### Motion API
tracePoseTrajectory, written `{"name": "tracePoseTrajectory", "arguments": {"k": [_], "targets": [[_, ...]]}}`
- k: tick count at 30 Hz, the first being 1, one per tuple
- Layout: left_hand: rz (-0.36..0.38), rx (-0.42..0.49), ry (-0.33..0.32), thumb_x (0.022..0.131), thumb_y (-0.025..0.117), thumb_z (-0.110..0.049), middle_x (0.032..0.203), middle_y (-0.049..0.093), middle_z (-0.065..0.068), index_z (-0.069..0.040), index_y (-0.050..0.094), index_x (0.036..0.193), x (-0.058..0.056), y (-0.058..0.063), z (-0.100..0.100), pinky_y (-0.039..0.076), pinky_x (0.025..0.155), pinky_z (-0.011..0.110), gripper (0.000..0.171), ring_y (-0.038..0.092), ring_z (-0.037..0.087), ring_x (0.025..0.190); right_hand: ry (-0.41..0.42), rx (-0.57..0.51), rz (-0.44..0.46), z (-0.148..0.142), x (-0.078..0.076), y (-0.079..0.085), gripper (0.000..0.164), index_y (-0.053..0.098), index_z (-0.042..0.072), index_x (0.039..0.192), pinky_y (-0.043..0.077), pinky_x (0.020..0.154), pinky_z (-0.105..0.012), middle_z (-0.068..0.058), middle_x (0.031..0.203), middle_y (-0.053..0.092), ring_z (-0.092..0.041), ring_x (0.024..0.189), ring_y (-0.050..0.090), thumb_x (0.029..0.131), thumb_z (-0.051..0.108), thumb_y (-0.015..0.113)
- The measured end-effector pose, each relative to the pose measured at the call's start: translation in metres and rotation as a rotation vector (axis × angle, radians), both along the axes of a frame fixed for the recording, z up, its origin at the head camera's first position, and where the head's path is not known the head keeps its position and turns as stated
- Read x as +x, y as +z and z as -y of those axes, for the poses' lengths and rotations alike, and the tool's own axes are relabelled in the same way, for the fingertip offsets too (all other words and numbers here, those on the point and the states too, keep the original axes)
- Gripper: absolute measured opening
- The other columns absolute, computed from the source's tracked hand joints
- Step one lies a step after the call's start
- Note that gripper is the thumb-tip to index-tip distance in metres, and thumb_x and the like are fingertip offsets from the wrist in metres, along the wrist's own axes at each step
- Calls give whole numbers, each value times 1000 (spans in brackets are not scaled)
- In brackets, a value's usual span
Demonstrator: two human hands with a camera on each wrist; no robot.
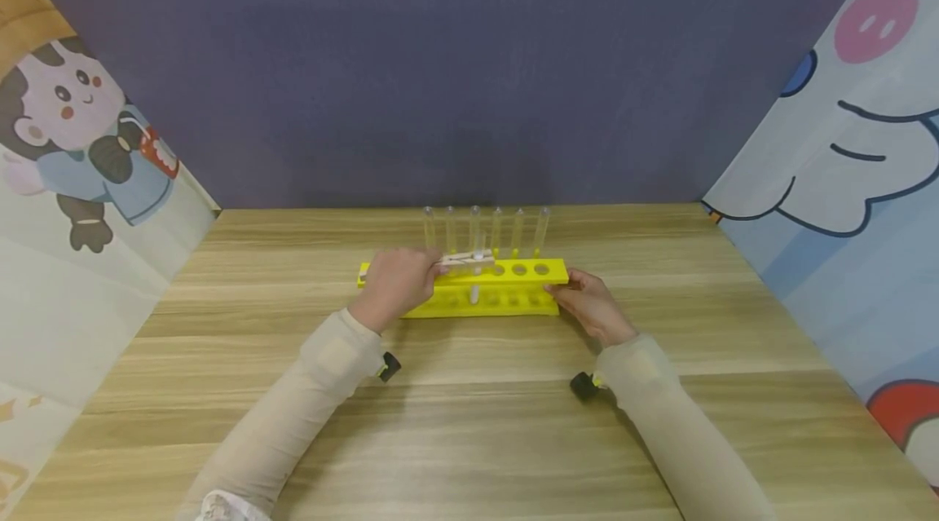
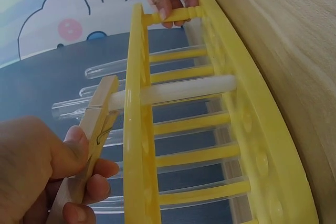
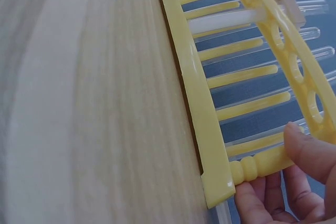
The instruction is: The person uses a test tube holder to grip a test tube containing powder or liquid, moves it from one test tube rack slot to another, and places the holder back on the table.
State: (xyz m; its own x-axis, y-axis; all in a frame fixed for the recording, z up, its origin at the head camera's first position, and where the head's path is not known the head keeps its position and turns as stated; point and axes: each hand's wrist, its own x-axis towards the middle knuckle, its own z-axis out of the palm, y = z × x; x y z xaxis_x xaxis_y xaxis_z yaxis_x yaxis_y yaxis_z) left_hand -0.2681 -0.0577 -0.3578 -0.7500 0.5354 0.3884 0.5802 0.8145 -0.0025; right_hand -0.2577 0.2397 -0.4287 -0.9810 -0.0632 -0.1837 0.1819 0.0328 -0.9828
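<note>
Two pale sleeves [image 1: 682,435], each with one black wrist device [image 1: 584,386], reach over a wood-grain tabletop [image 1: 469,431]. The left hand [image 1: 396,280] has thumb and fingers clamped on one wooden test-tube holder [image 2: 90,121], whose jaws grip the upper part of one test tube with white contents [image 2: 184,91]. That tube stands through a hole in the single yellow test-tube rack [image 1: 517,311]; the right hand [image 1: 592,309] curls thumb and fingers round the rack's end post. The left hand hides some of the rack's holes. Behind, six clear test tubes [image 1: 429,227] sit inverted over yellow pegs. Beyond rises one dark blue panel [image 1: 469,72], flanked by two cartoon-printed panels [image 1: 873,138].
</note>
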Motion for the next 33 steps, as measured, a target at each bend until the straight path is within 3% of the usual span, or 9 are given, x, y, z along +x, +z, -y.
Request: {"name": "tracePoseTrajectory", "arguments": {"k": [7, 19, 33], "targets": [[-40, 32, -5, 92, 62, -27, 46, 32, -5, -14, 55, 69, 1, 3, 1, 18, 37, 23, 28, 22, 8, 42, -7, 10, 4, 0, 0, 1, 42, 41, -13, 129, 46, 91, -22, -1, 104, 55, -8, 93, 57, 93, 1, 55], [-37, 42, 8, 93, 60, -27, 47, 30, -5, -14, 51, 66, 4, 9, 1, 17, 38, 23, 31, 22, 8, 42, 9, 26, 5, -1, 0, 1, 43, 42, -12, 130, 45, 92, -22, -2, 106, 56, -9, 96, 56, 93, 4, 56], [-105, 76, -4, 93, 60, -25, 46, 28, -4, -11, 59, 71, 6, 15, 2, 16, 38, 23, 26, 18, 8, 41, 21, 11, 0, -1, 2, 0, 43, 42, -11, 129, 45, 91, -20, -2, 107, 54, -6, 94, 56, 93, 6, 57]]}}
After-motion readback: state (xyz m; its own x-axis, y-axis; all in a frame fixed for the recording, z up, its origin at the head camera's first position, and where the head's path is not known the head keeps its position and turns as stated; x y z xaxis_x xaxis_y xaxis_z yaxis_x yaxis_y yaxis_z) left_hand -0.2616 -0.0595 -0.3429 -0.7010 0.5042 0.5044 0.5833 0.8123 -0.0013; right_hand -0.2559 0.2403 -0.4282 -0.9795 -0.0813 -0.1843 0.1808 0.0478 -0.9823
